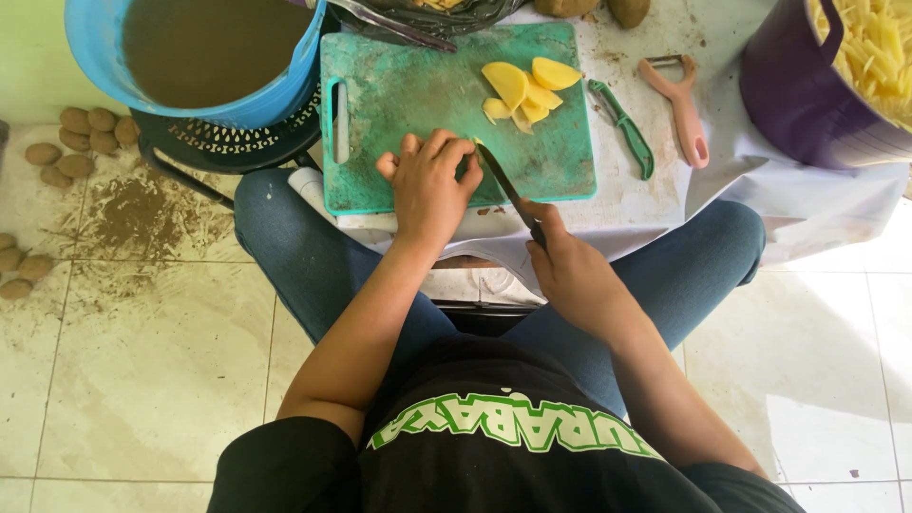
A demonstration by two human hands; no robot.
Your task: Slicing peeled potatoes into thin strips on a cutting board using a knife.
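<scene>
Pressing your left hand down with curled fingers over a small piece — potato, by the look of it, though the hand hides most of it — you pin it near the front edge of the green cutting board so it cannot roll. Your right hand is closed round the handle of the knife, its blade angled in beside those fingers. The yellow potato slices lie pushed to the board's far side — out of the blade's way — with two peelers parked on the bench.

teal cutting board, yellow potato slices, blue bucket
</scene>
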